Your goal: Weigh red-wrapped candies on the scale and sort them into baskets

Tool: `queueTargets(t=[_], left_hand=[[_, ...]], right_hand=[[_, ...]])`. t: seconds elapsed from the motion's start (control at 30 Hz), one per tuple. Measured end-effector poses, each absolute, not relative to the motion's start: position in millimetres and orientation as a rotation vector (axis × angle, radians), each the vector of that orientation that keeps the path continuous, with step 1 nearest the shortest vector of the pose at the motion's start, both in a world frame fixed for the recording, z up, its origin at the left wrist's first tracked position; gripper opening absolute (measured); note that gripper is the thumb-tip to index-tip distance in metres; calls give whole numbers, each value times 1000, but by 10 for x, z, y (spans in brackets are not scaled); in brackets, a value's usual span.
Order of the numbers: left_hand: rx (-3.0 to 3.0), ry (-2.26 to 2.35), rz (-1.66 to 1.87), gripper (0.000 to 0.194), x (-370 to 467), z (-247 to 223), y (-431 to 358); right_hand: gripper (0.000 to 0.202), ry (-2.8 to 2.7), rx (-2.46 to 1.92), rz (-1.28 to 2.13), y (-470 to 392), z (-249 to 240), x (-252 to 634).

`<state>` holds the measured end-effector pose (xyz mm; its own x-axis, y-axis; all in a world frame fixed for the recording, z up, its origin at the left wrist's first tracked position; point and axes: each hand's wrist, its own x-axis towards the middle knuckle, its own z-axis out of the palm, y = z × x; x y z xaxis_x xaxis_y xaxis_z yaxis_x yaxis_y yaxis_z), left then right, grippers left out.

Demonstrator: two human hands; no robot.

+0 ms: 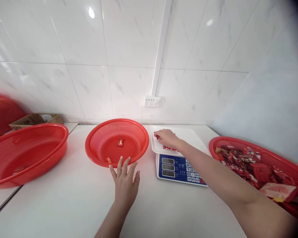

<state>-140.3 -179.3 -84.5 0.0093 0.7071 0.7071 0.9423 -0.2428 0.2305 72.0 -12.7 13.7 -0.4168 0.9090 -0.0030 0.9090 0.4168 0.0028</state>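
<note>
My left hand point(125, 181) is spread at the front rim of the middle red basket point(117, 124), fingers apart and holding nothing. Inside that basket lies a small red packet point(120, 142), with part of another near its front edge. Over the white tray point(191, 137) of the blue scale point(180, 170), my right hand point(167, 137) has its fingers curled round a red packet point(157, 135). Another red packet point(170, 148) lies on the tray under this hand. My right forearm covers part of the scale's keypad.
On the right, a red basket point(215, 142) holds many red packets. Another red basket point(62, 152) stands at the left, before a cardboard box point(31, 123) and a red bag point(5, 114). A socket point(152, 101) is on the tiled wall.
</note>
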Motion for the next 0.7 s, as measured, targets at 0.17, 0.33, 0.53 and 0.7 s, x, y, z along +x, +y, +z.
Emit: queueTargets(t=[0.17,0.33,0.53,0.7], left_hand=[[-1998,-1696,-1116,23,-1381,-828,-1801],[-2024,-1714,-1155,23,-1353,-815,-1829],[-2044,-1715,-1133,23,-1347,-801,-1836],[-2058,-1717,-1103,23,-1349,-789,-1837]], right_hand=[[58,2560,1729,-160,121,76,814],[42,2507,1729,-154,209,43,902],[33,2742,1909,-218,225,225,825],[36,2905,1892,-390,195,426,598]])
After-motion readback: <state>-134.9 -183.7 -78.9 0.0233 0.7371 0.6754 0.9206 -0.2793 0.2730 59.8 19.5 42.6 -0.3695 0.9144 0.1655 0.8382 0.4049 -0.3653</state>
